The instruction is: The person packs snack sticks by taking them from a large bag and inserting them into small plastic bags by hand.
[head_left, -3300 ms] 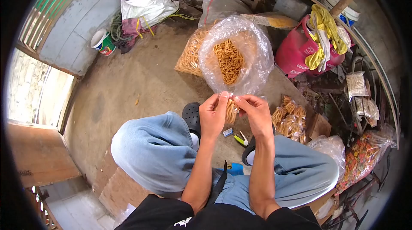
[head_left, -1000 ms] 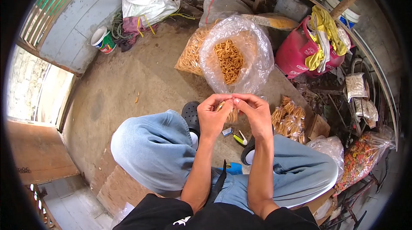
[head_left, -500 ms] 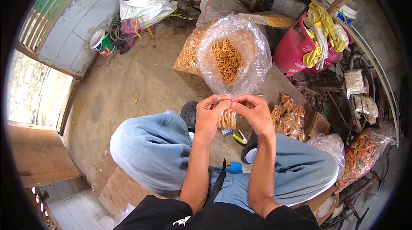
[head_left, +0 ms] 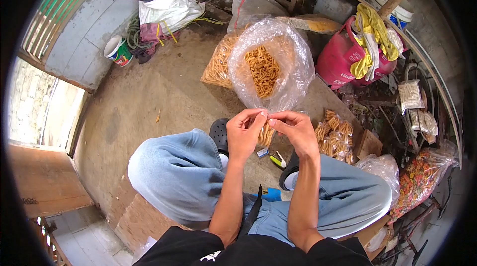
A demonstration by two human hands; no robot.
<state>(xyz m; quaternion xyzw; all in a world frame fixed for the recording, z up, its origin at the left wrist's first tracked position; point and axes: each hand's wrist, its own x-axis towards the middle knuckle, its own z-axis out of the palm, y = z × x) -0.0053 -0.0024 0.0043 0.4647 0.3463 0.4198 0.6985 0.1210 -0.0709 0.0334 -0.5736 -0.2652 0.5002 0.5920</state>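
Note:
A small clear bag of snack sticks hangs between my hands, its top pinched at the fingertips. My left hand is closed on the bag's upper edge, thumb against forefinger. Meeting it there, my right hand also pinches the plastic. Just beyond my hands stands a large open plastic bag holding loose brown snack sticks. Below the small bag, a green stapler and a little blue box lie on the floor. Several filled small bags are piled to the right.
A full sack of snacks leans behind the open bag. Pink gas cylinders with a yellow cloth stand at the right. A bag of colourful snacks rests at lower right. A white-and-green bucket sits by the left wall.
The small bag has tilted and shifted slightly right, with less of it showing below my fingers. Both hands keep pinching its top and have barely moved.

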